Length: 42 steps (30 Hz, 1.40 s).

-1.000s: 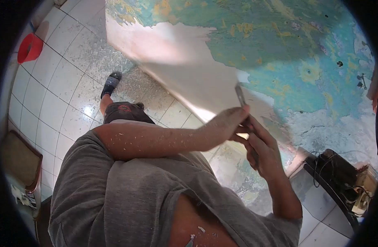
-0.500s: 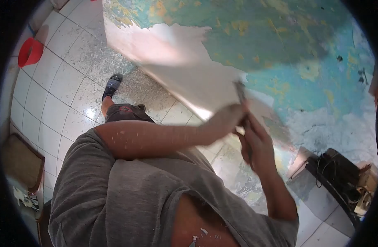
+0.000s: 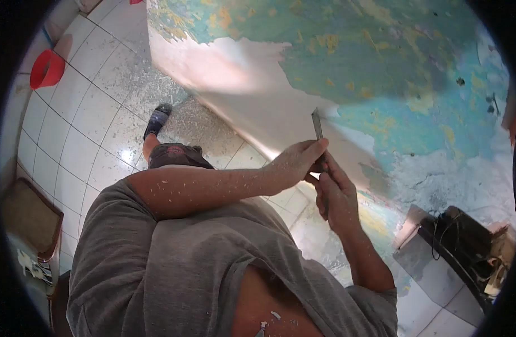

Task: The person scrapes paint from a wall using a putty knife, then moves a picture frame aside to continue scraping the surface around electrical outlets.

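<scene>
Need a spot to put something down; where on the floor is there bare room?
The white tiles bordered by the red container, the brown-topped furniture and the dark-shod foot look clearest. Flakes litter the tiles beside the foot. Crowded: the picture's lower right, where the dark ledge carries a black box and tan pieces.

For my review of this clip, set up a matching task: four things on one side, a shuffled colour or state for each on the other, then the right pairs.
Things
1. scraper
2. bucket
3. shirt
4. wall

Colours or states
A. plain grey
B. patchy turquoise with yellow flecks and pale areas
C. held by the left hand and right hand
D. red

Right pairs: 1-C, 2-D, 3-A, 4-B
</scene>
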Each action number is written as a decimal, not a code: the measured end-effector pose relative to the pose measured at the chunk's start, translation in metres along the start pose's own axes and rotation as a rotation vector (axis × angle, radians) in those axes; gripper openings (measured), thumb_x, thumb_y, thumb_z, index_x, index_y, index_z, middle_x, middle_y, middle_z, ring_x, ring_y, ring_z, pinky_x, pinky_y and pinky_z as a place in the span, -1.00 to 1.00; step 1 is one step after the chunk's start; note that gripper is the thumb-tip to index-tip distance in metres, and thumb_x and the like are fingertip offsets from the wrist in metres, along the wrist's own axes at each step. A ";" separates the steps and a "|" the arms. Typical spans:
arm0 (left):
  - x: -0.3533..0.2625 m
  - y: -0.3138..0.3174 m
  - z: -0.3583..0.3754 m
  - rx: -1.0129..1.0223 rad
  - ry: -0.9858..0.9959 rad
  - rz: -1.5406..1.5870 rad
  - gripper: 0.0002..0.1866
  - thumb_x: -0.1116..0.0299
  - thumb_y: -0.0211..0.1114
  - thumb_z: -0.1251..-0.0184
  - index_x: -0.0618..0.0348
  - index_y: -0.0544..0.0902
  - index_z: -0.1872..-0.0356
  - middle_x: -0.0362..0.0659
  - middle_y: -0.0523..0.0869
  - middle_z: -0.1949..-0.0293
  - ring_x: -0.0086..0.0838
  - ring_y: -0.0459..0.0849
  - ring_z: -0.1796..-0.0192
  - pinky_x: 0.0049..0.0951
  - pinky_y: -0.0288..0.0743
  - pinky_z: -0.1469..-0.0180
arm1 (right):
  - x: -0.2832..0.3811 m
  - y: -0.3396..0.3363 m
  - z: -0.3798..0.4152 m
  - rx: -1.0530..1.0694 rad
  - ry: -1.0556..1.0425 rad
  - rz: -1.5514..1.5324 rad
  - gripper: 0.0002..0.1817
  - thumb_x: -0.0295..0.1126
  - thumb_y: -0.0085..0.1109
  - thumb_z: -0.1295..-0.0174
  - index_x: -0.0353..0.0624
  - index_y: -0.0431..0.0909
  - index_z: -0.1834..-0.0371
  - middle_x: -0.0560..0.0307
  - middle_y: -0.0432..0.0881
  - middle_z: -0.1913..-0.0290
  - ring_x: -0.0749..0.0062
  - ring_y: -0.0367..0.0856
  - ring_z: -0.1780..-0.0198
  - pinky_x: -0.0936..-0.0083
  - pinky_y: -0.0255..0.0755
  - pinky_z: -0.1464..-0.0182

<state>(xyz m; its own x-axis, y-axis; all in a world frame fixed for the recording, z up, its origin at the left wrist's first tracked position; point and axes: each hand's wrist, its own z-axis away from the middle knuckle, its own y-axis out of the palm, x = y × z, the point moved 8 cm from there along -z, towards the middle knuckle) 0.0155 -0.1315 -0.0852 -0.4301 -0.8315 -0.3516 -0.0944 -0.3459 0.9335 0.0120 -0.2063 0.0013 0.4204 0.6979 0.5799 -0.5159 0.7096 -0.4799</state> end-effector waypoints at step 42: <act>-0.008 0.017 0.009 -0.195 0.057 -0.308 -0.39 -0.19 0.14 -0.56 0.32 0.58 0.02 -0.19 0.67 0.29 -0.54 0.72 0.26 -0.55 0.62 0.40 | -0.025 0.009 0.012 0.076 -0.136 -0.512 -0.42 -0.27 -0.09 -0.60 -0.16 0.15 -0.63 0.15 0.52 0.51 0.63 0.32 0.77 0.68 0.19 0.74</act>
<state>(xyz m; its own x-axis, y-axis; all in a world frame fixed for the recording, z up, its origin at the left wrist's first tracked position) 0.0097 -0.1267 -0.0663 -0.3570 -0.6963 -0.6227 -0.0366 -0.6557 0.7541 -0.0122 -0.2186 -0.0092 0.5344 0.2422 0.8098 -0.3251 0.9433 -0.0675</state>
